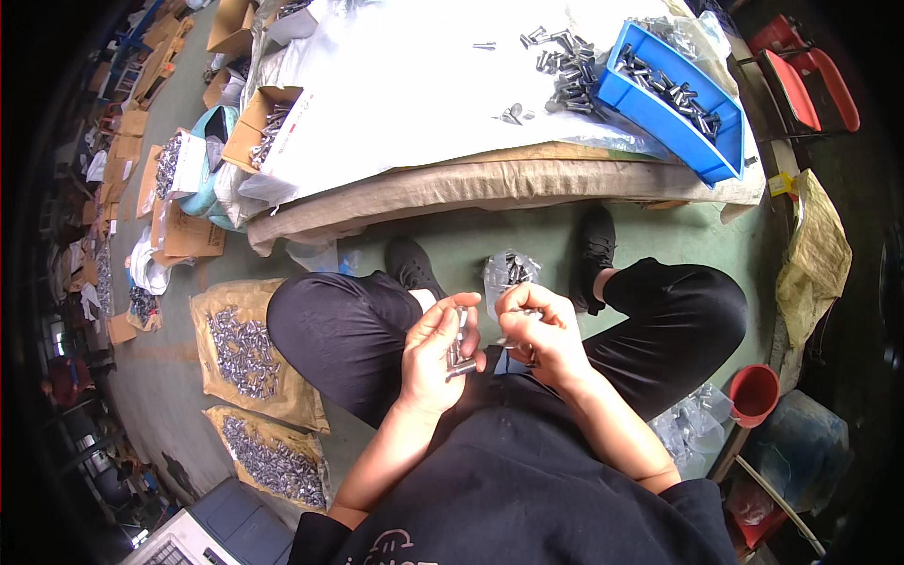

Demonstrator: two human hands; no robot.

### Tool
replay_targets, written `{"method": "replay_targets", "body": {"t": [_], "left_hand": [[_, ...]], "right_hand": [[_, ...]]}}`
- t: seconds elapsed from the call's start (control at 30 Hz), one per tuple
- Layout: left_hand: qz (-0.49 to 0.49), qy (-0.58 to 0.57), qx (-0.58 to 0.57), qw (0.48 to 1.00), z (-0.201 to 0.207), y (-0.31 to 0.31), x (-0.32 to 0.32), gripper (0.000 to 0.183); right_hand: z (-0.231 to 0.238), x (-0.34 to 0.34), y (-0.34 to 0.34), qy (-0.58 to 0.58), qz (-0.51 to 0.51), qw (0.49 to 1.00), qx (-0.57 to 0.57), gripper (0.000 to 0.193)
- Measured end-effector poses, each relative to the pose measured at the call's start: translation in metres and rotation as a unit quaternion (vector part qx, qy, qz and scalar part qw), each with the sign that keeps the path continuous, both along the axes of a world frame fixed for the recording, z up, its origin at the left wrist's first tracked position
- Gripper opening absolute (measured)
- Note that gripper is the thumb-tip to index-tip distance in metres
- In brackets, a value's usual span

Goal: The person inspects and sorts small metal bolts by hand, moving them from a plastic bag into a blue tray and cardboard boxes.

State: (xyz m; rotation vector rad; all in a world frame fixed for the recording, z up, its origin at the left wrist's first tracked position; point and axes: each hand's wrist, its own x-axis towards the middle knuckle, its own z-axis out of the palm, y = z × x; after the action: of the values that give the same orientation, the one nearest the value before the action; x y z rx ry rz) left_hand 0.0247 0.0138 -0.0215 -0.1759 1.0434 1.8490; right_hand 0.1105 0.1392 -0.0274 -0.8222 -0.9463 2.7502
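Bolts of silvery metal in left hand, fingers half-curled; more in right hand, fingers closed; blue rectangular plastic bin at one o'clock from hands.

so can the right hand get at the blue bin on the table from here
Probably yes, with a lean forward: the blue bin sits open-topped at the near edge of the table, and nothing visible blocks the right hand. It holds small metal pieces, so may need emptying first.
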Motion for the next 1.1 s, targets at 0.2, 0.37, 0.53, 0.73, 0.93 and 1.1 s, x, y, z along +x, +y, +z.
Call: {"method": "replay_targets", "body": {"t": [0.2,0.37,0.53,0.73,0.93,1.1], "left_hand": [[-0.032,-0.001,0.134,0.991,-0.003,0.0,-0.004,0.042],[-0.054,0.039,0.138,0.988,-0.001,-0.002,-0.009,0.059],[-0.104,0.091,0.13,0.982,0.001,-0.003,-0.009,0.062],[-0.048,-0.002,0.018,0.999,-0.008,0.001,0.001,0.044],[-0.024,-0.232,0.013,0.972,-0.055,-0.025,0.001,0.028],[-0.032,-0.276,0.085,0.957,-0.034,-0.02,-0.001,0.023]], "right_hand": [[0.016,-0.004,-0.003,0.011,0.04,0.994,0.097,0.015],[0.025,-0.004,-0.003,0.045,0.072,0.976,0.202,0.024],[0.026,-0.004,-0.005,0.103,0.085,0.896,0.424,0.02],[0.023,-0.006,-0.013,0.068,0.024,0.85,0.522,0.017],[0.016,-0.009,-0.009,0.043,0.029,0.842,0.537,0.016],[-0.014,0.001,0.004,0.095,-0.034,0.981,-0.168,0.009]]}}
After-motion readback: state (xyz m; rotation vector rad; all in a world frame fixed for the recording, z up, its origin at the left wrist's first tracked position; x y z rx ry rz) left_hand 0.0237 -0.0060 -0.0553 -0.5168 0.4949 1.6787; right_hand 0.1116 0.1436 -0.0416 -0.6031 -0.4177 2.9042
